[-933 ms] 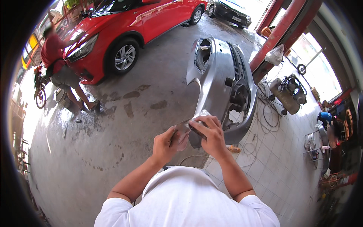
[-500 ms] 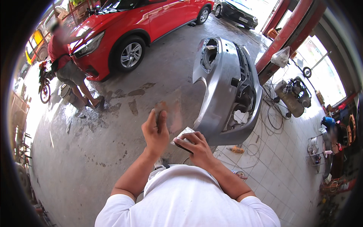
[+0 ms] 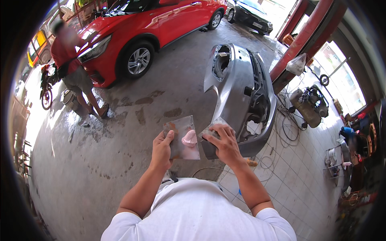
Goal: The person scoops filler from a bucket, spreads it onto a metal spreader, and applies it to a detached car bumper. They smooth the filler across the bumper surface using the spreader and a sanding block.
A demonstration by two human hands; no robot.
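Note:
My left hand (image 3: 161, 148) is closed on the edge of a squarish, smudged board (image 3: 179, 126), held nearly face up with a mound of pink paste (image 3: 189, 138) on it. Just right of the board, my right hand (image 3: 225, 144) grips a flat, pale scraper (image 3: 207, 131), its fingers over the blade. Beyond my right hand lies a silver-grey car bumper (image 3: 224, 98) with openings along it.
A red car (image 3: 169, 16) stands at upper left, where a person in red (image 3: 64, 52) leans beside it near a bucket (image 3: 69, 100). A dark car (image 3: 251, 18) is behind. Right are a red post (image 3: 295, 46), an air compressor (image 3: 307, 110), coiled hoses and a rack (image 3: 333, 160).
The board has swung from a blurred, raised tilt to facing up, showing the paste clearly. My right hand, with the scraper, has risen and moved right, away from the board's middle.

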